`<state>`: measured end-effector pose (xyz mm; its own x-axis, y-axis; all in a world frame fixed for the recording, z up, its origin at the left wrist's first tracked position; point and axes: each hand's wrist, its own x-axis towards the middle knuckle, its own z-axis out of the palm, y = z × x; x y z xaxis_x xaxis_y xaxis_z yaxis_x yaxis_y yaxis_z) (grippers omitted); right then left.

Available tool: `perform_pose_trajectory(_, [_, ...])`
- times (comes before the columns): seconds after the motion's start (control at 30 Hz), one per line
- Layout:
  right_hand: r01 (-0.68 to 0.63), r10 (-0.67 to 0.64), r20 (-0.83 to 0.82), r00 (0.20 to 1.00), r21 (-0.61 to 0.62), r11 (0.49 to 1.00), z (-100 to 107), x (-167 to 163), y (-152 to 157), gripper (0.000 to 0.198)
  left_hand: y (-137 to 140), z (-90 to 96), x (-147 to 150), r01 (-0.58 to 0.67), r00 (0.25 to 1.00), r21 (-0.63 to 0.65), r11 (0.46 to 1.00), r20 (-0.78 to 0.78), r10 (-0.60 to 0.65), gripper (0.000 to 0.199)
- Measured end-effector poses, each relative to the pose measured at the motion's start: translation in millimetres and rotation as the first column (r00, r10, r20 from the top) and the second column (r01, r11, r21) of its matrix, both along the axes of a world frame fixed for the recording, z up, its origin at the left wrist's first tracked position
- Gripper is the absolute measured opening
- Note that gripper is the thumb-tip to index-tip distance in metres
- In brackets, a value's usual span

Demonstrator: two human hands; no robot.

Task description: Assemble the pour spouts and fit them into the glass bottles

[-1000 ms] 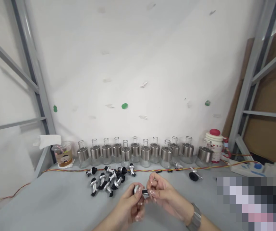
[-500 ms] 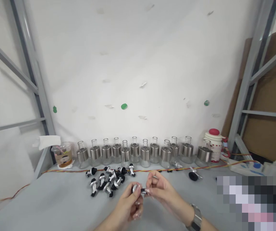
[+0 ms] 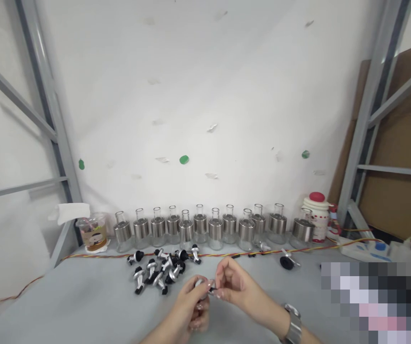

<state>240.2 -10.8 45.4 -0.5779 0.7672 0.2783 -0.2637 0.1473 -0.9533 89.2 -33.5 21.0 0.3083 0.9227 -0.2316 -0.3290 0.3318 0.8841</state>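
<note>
In the head view, my left hand (image 3: pixel 193 303) is closed around a silver and black bottle pour spout (image 3: pixel 201 285), its round collar partly covered by the fingers. My right hand (image 3: pixel 234 284), wearing a metal-band watch, pinches the small dark end of that spout between thumb and finger. Left of my hands lies a loose heap of similar pour spouts (image 3: pixel 160 272), silver with black tips and stoppers. One more pour spout (image 3: pixel 288 260) rests to the right, its black base toward me.
Several glass bottles with steel sleeves (image 3: pixel 215 228) stand along the wall. A red-yellow twisted wire (image 3: pixel 223 254) crosses before them. A drink cup (image 3: pixel 94 234) stands at left; a white jar with red lid (image 3: pixel 320 217) and a power strip (image 3: pixel 366 249) are at right.
Both hands have shifted slightly left and down, still together at the pour spout. Its dark end shows less between my fingers now. The heap and bottles stay put.
</note>
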Motion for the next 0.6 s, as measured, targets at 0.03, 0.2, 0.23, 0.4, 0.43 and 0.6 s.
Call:
perform_pose_trajectory(0.03, [0.013,-0.013,0.017,1.0,0.013,1.0,-1,-1,-1,0.03,1,-0.8,0,-0.005,1.0,-0.001,1.0,-0.01,0.005,0.039])
perform_pose_trajectory(0.2, [0.157,-0.158,0.024,0.987,0.053,0.986,-2,0,6,0.026,5,2.5,-5,-0.052,0.998,-0.003,0.999,0.02,0.052,0.041])
perform_pose_trajectory(0.23, [0.199,-0.2,0.009,0.98,0.043,0.979,-2,1,9,0.026,5,4.7,-7,-0.064,0.998,-0.014,0.998,0.021,0.064,0.041])
perform_pose_trajectory(0.4, [0.333,-0.337,-0.027,0.941,-0.087,0.939,-5,5,21,0.03,2,13.9,-11,-0.116,0.993,-0.036,0.993,0.001,0.116,0.041])
perform_pose_trajectory(0.43, [0.343,-0.349,-0.028,0.937,-0.12,0.931,-6,5,22,0.031,2,14.2,-10,-0.12,0.993,-0.019,0.993,-0.007,0.12,0.041])
perform_pose_trajectory(0.6, [0.393,-0.401,0.003,0.916,-0.212,0.895,-14,5,24,0.033,8,4.2,-12,-0.093,0.978,0.157,0.983,-0.17,0.12,0.035])
